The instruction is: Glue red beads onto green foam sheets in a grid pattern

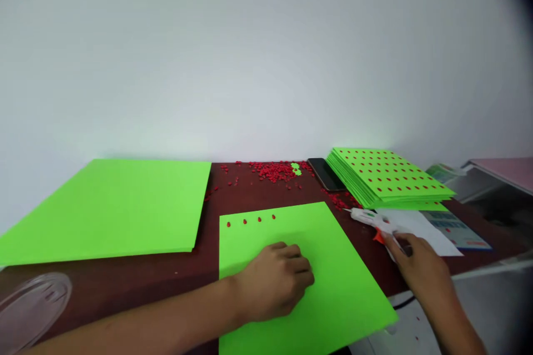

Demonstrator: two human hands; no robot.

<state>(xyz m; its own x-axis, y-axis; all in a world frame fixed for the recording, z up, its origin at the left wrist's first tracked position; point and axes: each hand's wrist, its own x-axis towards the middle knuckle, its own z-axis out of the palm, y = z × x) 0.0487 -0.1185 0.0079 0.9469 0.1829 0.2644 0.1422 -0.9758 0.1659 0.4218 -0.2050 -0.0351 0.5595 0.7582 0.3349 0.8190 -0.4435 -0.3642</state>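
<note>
No text is readable; print on the blue-edged packet (pixel 464 234) beside the white paper (pixel 425 231) is too blurred.

The single view looks out from head height, forward and down across the desk (pixel 250 199), close above the left hand (pixel 277 283) at bottom centre and the right hand (pixel 422 269) at lower right. A pale wall (pixel 266 55), nearly square-on, fills the frame's upper half.
</note>
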